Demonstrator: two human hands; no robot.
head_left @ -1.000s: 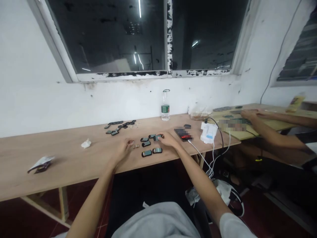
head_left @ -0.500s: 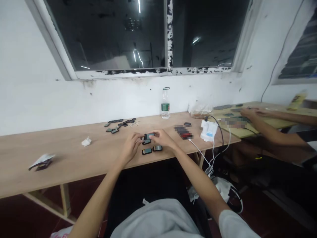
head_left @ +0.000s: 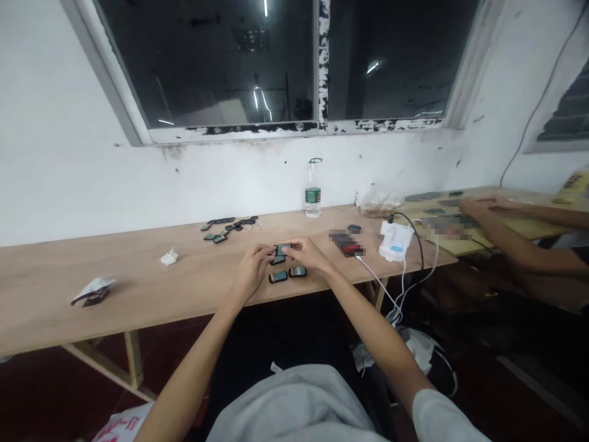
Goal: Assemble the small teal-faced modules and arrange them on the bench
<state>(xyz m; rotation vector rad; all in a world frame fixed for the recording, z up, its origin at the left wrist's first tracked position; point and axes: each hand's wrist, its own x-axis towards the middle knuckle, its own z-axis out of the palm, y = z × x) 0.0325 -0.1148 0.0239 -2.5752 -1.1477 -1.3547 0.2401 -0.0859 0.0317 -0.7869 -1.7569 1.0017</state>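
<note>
Between my two hands is a small flat rectangular piece [head_left: 284,250] with a grey-green face and dark edges, held just over the table. The fingers of my left hand [head_left: 252,268] pinch its left end. My right hand [head_left: 308,253] grips its right end, with the thumb on the face. Right below it lies a similar dark-rimmed piece [head_left: 277,261], partly covered by the held one. Nearer the table edge, two more such pieces lie side by side, a left one [head_left: 278,277] and a right one [head_left: 297,271].
Several similar dark pieces [head_left: 219,236] lie at the back of the wooden table [head_left: 202,270]. A water bottle [head_left: 313,199] stands by the wall. Crumpled tissue [head_left: 170,256] and a torn packet [head_left: 94,290] are leftward. A white power strip [head_left: 396,240] with cables and a co-worker's arms [head_left: 510,227] are rightward.
My view has swung slightly left, so everything sits further right in the picture. Both hands keep hold of the small piece, which appears a little more face-up.
</note>
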